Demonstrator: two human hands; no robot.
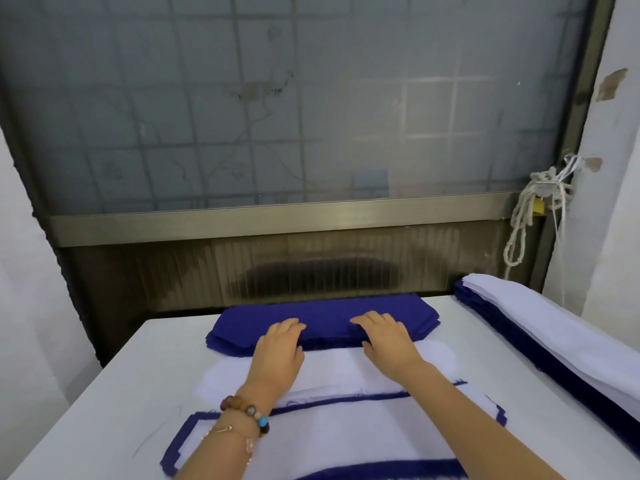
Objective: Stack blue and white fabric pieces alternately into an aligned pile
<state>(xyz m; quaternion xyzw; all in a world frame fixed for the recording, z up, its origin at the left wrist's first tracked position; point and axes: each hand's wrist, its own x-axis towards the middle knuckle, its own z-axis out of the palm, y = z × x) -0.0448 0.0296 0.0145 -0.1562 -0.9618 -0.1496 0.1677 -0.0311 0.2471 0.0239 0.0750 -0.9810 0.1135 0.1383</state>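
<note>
1. The left hand (278, 348) and right hand (386, 337) lie with bent fingers over the near edge of the blue fabric stack (322, 317). Whether either grip has pinched a layer, I cannot tell.
2. They sit apart on that edge, probably so the top blue piece lifts flat.
3. The white fabric stack (332, 367) lies just nearer, touching the blue one, so both supplies are within reach.
4. Nearest the person is the alternating pile (346, 431). It is white on top with blue edges showing, so blue seems due next.
5. A finished-looking layered pile (554, 341) lies along the right side of the desk (131, 386).
</note>
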